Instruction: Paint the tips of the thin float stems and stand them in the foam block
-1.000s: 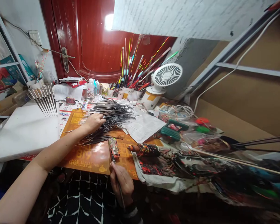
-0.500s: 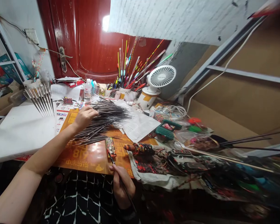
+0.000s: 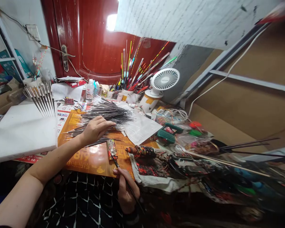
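Note:
My left hand (image 3: 98, 129) reaches over the pile of thin dark float sticks (image 3: 106, 110), fingers pressed together at the tips. Whether a stick is pinched between them I cannot make out. Near the table's front edge, my right hand (image 3: 127, 188) grips a slim dark paintbrush (image 3: 115, 161). The brush's tip rests on a small paint-stained palette (image 3: 111, 148) lying on the orange mat (image 3: 85, 160). To the left, a row of dark floats (image 3: 44, 100) stands stuck in a white foam block (image 3: 23, 129).
A white fan (image 3: 165, 79) stands behind the pile, beside a holder of colourful floats (image 3: 129, 82). At right are a paint-crusted bottle (image 3: 142, 151), a stained cloth (image 3: 154, 183) and a green tool (image 3: 167, 133). A printed sheet (image 3: 168, 23) hangs above.
My left hand has moved right and slightly nearer across the pile. My right hand stays by the palette with the brush. The view has shifted slightly.

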### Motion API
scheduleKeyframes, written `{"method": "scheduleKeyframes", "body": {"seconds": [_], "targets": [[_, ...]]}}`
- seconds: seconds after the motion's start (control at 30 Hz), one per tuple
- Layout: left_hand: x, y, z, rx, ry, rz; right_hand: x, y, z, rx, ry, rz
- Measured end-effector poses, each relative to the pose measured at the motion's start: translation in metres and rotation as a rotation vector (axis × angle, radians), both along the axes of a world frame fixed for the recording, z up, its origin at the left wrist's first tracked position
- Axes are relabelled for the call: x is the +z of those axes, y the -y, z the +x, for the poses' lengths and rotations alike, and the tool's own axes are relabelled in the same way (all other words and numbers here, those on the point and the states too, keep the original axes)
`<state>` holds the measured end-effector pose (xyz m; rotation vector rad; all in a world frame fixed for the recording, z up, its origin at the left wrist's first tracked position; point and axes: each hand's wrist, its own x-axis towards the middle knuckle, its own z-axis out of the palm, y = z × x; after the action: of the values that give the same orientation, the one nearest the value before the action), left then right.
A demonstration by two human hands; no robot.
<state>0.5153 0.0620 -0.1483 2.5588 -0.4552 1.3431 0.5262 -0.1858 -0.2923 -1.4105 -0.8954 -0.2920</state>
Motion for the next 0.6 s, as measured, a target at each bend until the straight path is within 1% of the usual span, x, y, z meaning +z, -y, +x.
{"method": "scheduleKeyframes", "body": {"seconds": [0.07,0.17,0.23,0.3,0.4,0.47,0.53,0.6], "targets": [[-0.015,0.002,0.003,0.069,-0.07,0.057,0.001,0.001,0.0,0.003,-0.007,-0.005],[-0.039,0.003,0.0,0.23,-0.228,0.133,0.003,0.001,-0.002,-0.007,-0.003,-0.001],[-0.051,0.004,-0.012,0.321,-0.343,0.142,0.004,0.002,-0.002,-0.009,0.001,-0.009],[-0.057,0.007,-0.029,0.37,-0.426,0.146,0.004,0.003,-0.002,0.0,0.011,-0.031],[-0.061,0.013,-0.056,0.384,-0.473,0.157,0.004,0.003,0.001,-0.016,0.07,-0.018],[-0.065,0.018,-0.065,0.377,-0.47,0.164,0.005,0.002,0.007,-0.042,0.157,-0.002],[-0.07,0.022,-0.065,0.362,-0.465,0.177,0.009,-0.001,0.013,-0.081,0.261,-0.029],[-0.073,0.026,-0.059,0.335,-0.483,0.187,0.013,-0.004,0.019,-0.137,0.326,-0.093]]}}
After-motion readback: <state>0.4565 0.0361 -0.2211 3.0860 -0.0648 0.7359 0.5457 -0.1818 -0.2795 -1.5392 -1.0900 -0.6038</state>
